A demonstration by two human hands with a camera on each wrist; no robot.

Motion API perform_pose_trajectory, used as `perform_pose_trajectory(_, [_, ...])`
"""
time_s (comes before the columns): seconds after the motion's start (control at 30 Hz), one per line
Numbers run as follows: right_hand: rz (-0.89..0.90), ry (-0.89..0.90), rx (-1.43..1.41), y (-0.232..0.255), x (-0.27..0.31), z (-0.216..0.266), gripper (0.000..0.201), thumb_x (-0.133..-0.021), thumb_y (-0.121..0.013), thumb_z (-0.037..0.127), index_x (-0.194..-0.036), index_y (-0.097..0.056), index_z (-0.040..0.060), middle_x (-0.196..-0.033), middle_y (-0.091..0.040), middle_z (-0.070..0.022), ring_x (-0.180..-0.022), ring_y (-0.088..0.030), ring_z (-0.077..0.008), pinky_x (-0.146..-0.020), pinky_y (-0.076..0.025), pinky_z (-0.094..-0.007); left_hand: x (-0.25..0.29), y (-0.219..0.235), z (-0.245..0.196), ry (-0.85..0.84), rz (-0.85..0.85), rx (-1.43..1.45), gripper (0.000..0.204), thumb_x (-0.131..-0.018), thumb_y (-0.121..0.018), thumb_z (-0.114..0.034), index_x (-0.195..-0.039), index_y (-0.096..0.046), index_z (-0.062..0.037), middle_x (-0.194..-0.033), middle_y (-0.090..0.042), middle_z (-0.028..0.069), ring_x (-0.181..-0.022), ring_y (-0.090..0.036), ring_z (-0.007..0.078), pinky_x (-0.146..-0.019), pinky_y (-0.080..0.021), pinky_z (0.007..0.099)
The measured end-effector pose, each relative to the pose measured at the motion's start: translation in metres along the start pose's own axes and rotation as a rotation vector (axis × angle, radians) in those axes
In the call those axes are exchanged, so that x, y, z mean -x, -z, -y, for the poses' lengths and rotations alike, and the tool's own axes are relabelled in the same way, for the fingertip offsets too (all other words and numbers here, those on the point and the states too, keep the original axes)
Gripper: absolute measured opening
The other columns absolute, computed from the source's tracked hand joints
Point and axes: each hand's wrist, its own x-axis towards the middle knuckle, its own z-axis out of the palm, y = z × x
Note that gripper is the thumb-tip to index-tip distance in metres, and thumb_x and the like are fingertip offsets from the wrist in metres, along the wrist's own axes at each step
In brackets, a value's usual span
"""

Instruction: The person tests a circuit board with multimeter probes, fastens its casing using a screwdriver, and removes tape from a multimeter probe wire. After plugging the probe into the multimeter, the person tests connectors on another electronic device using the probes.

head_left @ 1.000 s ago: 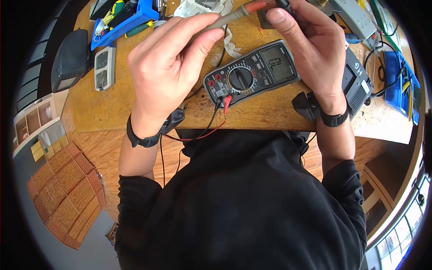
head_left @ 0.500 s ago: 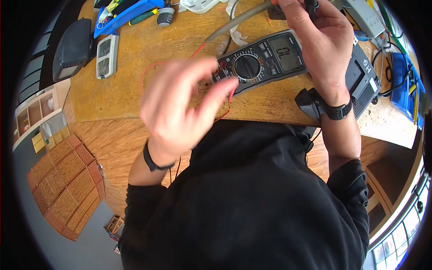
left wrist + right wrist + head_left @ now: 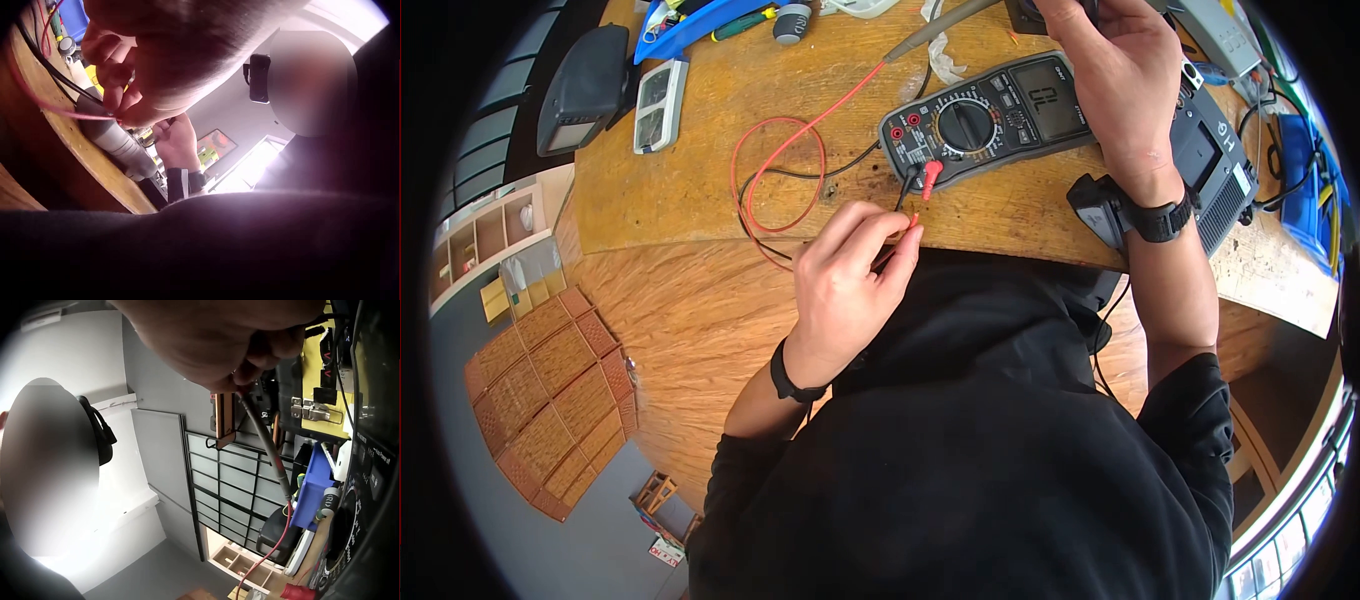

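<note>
A black digital multimeter [image 3: 967,127] lies on the wooden table, its screen showing "OL". A red plug [image 3: 931,176] and a black plug [image 3: 911,172] are in its lower sockets. Just below the plugs, my left hand [image 3: 852,280] pinches the red lead [image 3: 81,114] between thumb and fingertips. My right hand [image 3: 1132,100] is raised past the meter's screen and holds a grey-brown test probe [image 3: 267,445] along with a black probe [image 3: 1090,10]. The probes' tips are hidden or out of frame. A loop of red wire [image 3: 825,165] lies left of the meter.
A blue tray [image 3: 700,30] with tools stands at the back left, near a grey-capped bottle [image 3: 791,23] and a white-framed case [image 3: 660,105]. At the right are a dark device [image 3: 1205,165] marked "H" and another blue bin [image 3: 1305,200]. The table's front edge [image 3: 1000,255] is close to my body.
My left hand has let go of the grey-brown probe, come down toward me and taken the red lead near its plug. The right hand stays raised, now with both probes.
</note>
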Motion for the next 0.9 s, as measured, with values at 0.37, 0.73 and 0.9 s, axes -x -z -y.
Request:
perform_pose_trajectory(0.37, [0.000,0.023,0.017,-0.001,0.001,0.006,0.013,-0.103,-0.075,0.009,-0.099,-0.074,-0.0035,-0.088,-0.073,0.0030,-0.077,-0.061,-0.0009,-0.067,-0.047,-0.0193,0.003,-0.018,0.005,-0.016,-0.159,0.065,0.012,-0.090,-0.086,-0.001,-0.100,-0.079,0.0011,-0.083,-0.073,0.0064,-0.055,-0.052,0.0080,-0.051,-0.040,0.0264])
perform_pose_trajectory(0.73, [0.076,0.006,0.123,-0.001,0.006,0.015,0.015,-0.101,-0.076,0.008,-0.101,-0.072,-0.0068,-0.089,-0.075,-0.0017,-0.079,-0.063,-0.0030,-0.067,-0.049,-0.0206,-0.001,-0.020,0.004,-0.017,-0.155,0.011,0.010,-0.091,-0.084,-0.001,-0.098,-0.078,-0.0010,-0.081,-0.072,0.0085,-0.061,-0.068,0.0187,-0.053,-0.050,0.0316])
perform_pose_trajectory(0.9, [0.037,0.005,0.250,-0.003,0.003,0.014,0.018,-0.100,-0.077,0.008,-0.102,-0.072,-0.0088,-0.090,-0.077,-0.0057,-0.081,-0.066,-0.0063,-0.069,-0.053,-0.0232,-0.003,-0.020,0.004,-0.044,-0.158,-0.008,0.010,-0.091,-0.084,-0.001,-0.099,-0.078,-0.0011,-0.081,-0.072,0.0086,-0.060,-0.067,0.0183,-0.053,-0.049,0.0312])
